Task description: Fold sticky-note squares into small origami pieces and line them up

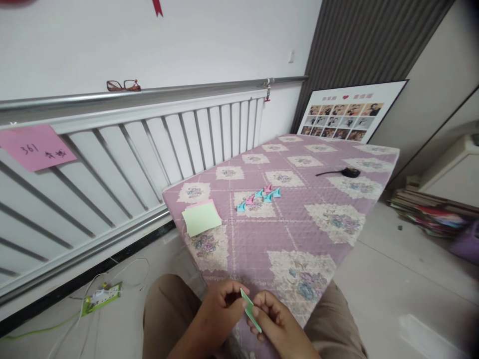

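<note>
A narrow green piece of folded paper (251, 311) is held between both hands at the near edge of the table. My left hand (223, 311) pinches its upper left end between thumb and fingers. Thumb and fingers of my right hand (275, 319) grip its lower right part. Farther up the purple floral tablecloth (258, 244) lies a stack of pale green and pink paper sheets (202, 218), to the left. Right of the stack, several small blue and pink folded pieces (268, 197) sit in a loose cluster.
A black spoon-like object (350, 172) lies at the table's far right. Beyond the left edge stands a white radiator (149, 149) with glasses (123, 86) above it. On the floor, lower left, is a power strip (102, 298) with cables.
</note>
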The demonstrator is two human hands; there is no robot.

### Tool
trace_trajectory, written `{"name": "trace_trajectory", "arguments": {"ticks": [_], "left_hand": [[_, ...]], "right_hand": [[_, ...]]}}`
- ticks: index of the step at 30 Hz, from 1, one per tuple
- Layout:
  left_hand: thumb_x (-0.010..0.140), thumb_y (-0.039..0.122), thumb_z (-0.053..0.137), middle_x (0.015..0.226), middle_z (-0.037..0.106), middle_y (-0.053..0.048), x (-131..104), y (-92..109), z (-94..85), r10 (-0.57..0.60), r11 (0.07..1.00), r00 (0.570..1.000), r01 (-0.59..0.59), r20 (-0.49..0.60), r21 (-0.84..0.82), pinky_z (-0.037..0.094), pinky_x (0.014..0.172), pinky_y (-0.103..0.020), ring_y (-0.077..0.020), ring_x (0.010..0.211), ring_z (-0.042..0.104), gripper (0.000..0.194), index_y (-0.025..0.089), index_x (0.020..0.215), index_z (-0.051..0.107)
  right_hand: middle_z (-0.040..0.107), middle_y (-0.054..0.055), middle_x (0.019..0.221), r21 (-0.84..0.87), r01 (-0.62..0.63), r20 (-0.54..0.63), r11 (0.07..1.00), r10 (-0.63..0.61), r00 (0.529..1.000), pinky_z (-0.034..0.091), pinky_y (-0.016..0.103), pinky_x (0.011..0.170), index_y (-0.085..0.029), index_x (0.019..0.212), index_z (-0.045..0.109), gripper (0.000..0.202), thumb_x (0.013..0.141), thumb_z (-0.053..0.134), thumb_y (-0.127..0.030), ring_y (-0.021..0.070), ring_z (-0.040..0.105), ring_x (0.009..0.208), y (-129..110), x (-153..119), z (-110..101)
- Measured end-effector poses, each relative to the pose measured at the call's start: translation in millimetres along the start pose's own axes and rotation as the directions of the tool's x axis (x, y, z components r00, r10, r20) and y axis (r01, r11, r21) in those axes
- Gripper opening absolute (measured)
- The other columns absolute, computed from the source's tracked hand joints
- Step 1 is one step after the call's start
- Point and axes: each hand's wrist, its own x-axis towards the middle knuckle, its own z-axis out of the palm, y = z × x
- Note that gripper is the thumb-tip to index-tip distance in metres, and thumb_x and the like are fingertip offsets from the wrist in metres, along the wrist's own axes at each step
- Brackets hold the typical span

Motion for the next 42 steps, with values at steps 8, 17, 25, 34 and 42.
{"name": "trace_trajectory", "arguments": {"ticks": [8, 17, 25, 34, 42], "left_hand": [[0.070, 0.007, 0.050, 0.075, 0.060, -0.002, -3.6, 8.9, 6.9, 0.219, 0.861, 0.975, -0.216, 0.047, 0.460, 0.041, 0.066, -0.026, -0.0155, 0.072, 0.055, 0.023, 0.020, 0.079, 0.068], [0.080, 0.009, 0.041, 0.101, 0.060, -0.009, -9.9, -4.5, 11.1, 0.617, 0.571, 0.787, -0.451, 0.005, 0.686, 0.048, 0.080, -0.036, -0.0216, 0.093, 0.056, 0.027, 0.019, 0.101, 0.056], [0.076, 0.016, 0.057, 0.101, 0.061, -0.006, -8.6, -7.3, -0.7, 0.548, 0.384, 0.773, -0.573, 0.321, 0.724, 0.047, 0.075, -0.033, -0.0214, 0.086, 0.057, 0.018, 0.019, 0.094, 0.058], [0.071, 0.007, 0.056, 0.091, 0.060, -0.003, -8.9, 6.5, -10.8, 0.440, 0.707, 0.858, -0.514, 0.267, 0.486, 0.041, 0.075, -0.026, -0.0161, 0.082, 0.056, 0.016, 0.020, 0.081, 0.057], [0.066, 0.005, 0.052, 0.077, 0.056, -0.001, -7.9, 11.2, -10.1, 0.431, 0.818, 0.881, -0.472, 0.195, 0.328, 0.037, 0.068, -0.025, -0.0144, 0.073, 0.052, 0.016, 0.019, 0.073, 0.048]], "right_hand": [[0.062, 0.003, 0.073, -0.705, 0.168, -0.117, 0.689, -0.346, 0.931, 0.041, 0.030, 0.063, -0.024, 0.075, 0.051, 0.009, 0.082, 0.046, -0.026, 0.0202, 0.059, 0.069, -2.8, 0.0, -4.0], [0.055, -0.004, 0.060, -0.615, 0.148, -0.211, 0.775, -0.342, 0.916, 0.040, 0.025, 0.053, -0.025, 0.079, 0.041, 0.007, 0.084, 0.043, -0.030, 0.0152, 0.054, 0.052, -14.1, 1.4, -2.2], [0.047, -0.004, 0.061, -0.492, 0.147, -0.155, 0.858, -0.252, 0.955, 0.038, 0.024, 0.057, -0.023, 0.070, 0.042, 0.017, 0.085, 0.042, -0.032, 0.0139, 0.050, 0.059, -18.7, 1.2, -6.5], [0.053, -0.001, 0.076, -0.540, 0.283, 0.018, 0.793, -0.325, 0.946, 0.041, 0.025, 0.067, -0.022, 0.084, 0.049, 0.012, 0.091, 0.040, -0.027, 0.0141, 0.053, 0.071, -33.2, -9.4, -20.1], [0.059, 0.001, 0.082, -0.503, 0.426, 0.186, 0.752, -0.387, 0.903, 0.043, 0.024, 0.068, -0.022, 0.083, 0.056, 0.002, 0.084, 0.054, -0.023, 0.0150, 0.056, 0.077, -37.5, -14.3, -23.9]]}}
